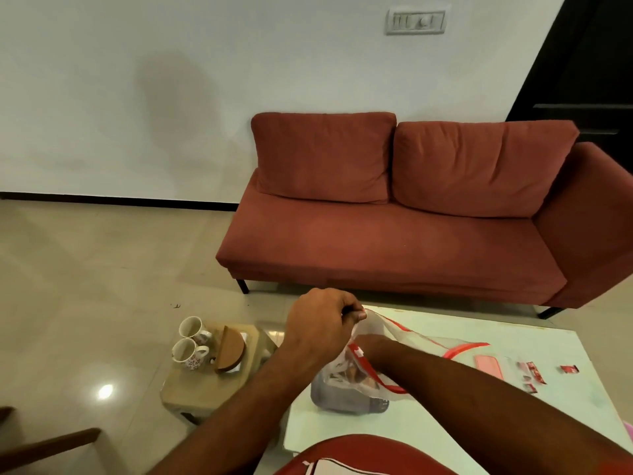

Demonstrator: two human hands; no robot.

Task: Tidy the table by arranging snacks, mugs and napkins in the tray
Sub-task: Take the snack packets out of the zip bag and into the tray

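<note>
Left hand pinches a plastic bag open at the surface's left edge; right hand is inside, grip hidden; snack wrappers lie near the right edge.

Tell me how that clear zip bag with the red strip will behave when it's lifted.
The zip bag is probably floppy: its film creases and sags where the left hand pinches its rim. It likely hangs bottom-heavy, since its contents sit low. The right hand reaches inside.
</note>
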